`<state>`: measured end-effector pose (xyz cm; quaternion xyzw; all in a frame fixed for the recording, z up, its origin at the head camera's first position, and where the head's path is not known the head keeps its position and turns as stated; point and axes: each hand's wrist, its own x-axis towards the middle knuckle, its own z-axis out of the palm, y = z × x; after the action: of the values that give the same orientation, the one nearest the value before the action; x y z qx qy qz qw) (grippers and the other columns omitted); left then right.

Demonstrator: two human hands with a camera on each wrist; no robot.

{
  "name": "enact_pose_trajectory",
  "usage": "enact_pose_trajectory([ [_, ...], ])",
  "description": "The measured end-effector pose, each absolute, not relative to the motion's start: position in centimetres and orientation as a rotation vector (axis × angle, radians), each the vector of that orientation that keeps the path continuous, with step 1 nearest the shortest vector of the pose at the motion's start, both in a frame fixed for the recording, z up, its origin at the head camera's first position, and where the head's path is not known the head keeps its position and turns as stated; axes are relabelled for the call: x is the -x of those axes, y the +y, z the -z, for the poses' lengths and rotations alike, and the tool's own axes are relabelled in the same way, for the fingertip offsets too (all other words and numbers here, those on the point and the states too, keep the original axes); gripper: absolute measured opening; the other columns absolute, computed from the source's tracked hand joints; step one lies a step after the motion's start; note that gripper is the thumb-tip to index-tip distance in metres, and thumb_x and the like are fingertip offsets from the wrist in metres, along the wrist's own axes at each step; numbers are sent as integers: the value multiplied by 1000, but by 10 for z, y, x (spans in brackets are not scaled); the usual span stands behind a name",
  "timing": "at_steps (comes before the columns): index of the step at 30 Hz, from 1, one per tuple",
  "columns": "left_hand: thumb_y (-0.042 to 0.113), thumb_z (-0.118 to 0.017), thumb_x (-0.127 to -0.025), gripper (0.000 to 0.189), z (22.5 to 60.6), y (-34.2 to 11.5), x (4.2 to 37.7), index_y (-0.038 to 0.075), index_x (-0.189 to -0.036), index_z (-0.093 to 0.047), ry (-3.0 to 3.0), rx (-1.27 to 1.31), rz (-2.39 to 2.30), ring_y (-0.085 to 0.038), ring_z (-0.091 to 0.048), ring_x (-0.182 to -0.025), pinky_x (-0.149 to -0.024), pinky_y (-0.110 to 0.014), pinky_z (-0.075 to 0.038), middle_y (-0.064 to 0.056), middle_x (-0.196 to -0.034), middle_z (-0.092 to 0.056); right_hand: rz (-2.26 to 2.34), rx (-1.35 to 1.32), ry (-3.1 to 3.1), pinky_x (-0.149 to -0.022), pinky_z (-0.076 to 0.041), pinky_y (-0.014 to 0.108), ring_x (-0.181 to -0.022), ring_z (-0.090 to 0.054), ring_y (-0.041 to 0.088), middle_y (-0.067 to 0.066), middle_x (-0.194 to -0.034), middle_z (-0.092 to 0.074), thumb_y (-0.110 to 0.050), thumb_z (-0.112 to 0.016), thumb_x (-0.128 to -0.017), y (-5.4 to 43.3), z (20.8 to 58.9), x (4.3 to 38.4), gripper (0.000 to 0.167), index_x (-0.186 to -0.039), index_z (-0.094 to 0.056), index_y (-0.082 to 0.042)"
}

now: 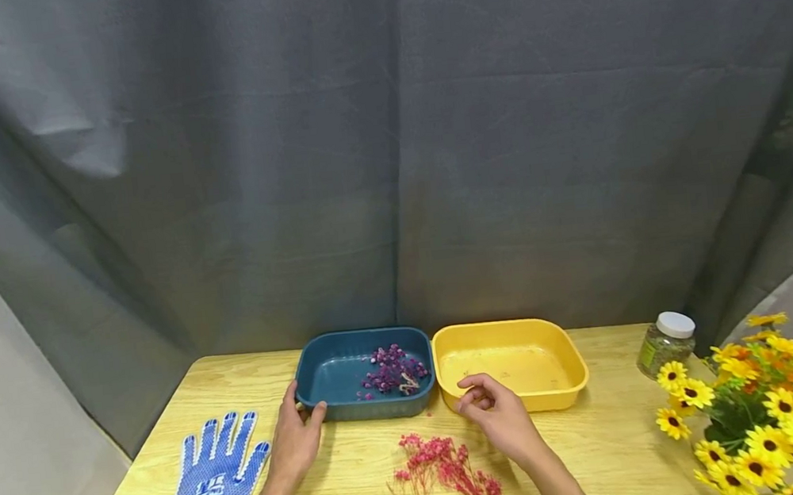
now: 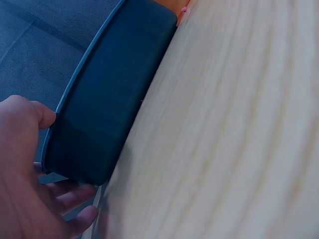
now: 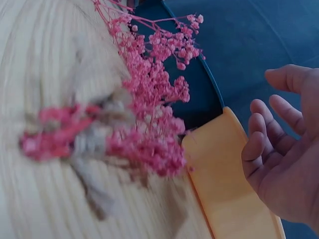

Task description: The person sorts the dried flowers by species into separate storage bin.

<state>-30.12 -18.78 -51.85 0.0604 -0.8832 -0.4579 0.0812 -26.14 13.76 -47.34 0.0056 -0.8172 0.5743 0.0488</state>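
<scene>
My left hand (image 1: 296,440) grips the front left corner of a dark blue plastic tray (image 1: 319,414). In the left wrist view its thumb lies at the tray's rim (image 2: 75,82) and its other fingers bend around the end wall. Purple dried flowers (image 1: 394,369) lie inside, toward the right. My right hand (image 1: 502,420) hovers with loosely curled fingers near the front left of a yellow tray (image 1: 572,399), holding nothing. Pink dried flowers (image 1: 434,459) lie on the table before the trays; the right wrist view shows a tied stem end (image 3: 89,144), blurred.
A blue-dotted white work glove (image 1: 214,476) lies flat at the left. On the right stand a white-lidded jar (image 1: 666,345) and a bunch of yellow flowers (image 1: 779,418). A grey curtain (image 1: 388,160) hangs behind the wooden table (image 1: 622,433).
</scene>
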Motion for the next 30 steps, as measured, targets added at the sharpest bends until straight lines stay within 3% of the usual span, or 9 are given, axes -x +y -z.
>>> enact_pose_trajectory([
  [8, 37, -57, -95, 73, 515, -186, 300, 9, -153, -21, -2637, -205, 1276, -37, -50, -128, -105, -56, -38, -20, -147, -37, -1714, 19, -2503, -63, -45, 23, -76, -55, 13, 2, -88, -66, -17, -74, -83, 151, 477, 258, 25, -106, -65, -18],
  [16, 36, -59, -93, 67, 504, -183, 296, 10, -148, -31, -2531, -205, 1158, -36, -32, -138, -110, -53, -31, -18, -147, -34, -1609, 28, -2530, -65, -47, 23, -80, -57, 13, 1, -91, -65, -17, -72, -86, 175, 479, 255, 26, -110, -64, -18],
  [23, 28, -64, -92, 60, 489, -171, 288, 9, -143, -39, -2426, -90, 1186, -30, -47, -123, -102, -49, -40, -14, -136, -46, -1516, 52, -2533, -69, -49, 21, -81, -58, 11, 1, -94, -67, -15, -68, -89, 196, 482, 256, 26, -114, -62, -18],
  [30, 29, -63, -94, 61, 472, -155, 277, 15, -146, -35, -2446, 80, 1275, -29, -49, -126, -99, -53, -43, -8, -139, -47, -1424, 91, -2537, -71, -48, 21, -84, -58, 10, 1, -97, -66, -24, -69, -90, 210, 481, 259, 29, -117, -61, -17],
])
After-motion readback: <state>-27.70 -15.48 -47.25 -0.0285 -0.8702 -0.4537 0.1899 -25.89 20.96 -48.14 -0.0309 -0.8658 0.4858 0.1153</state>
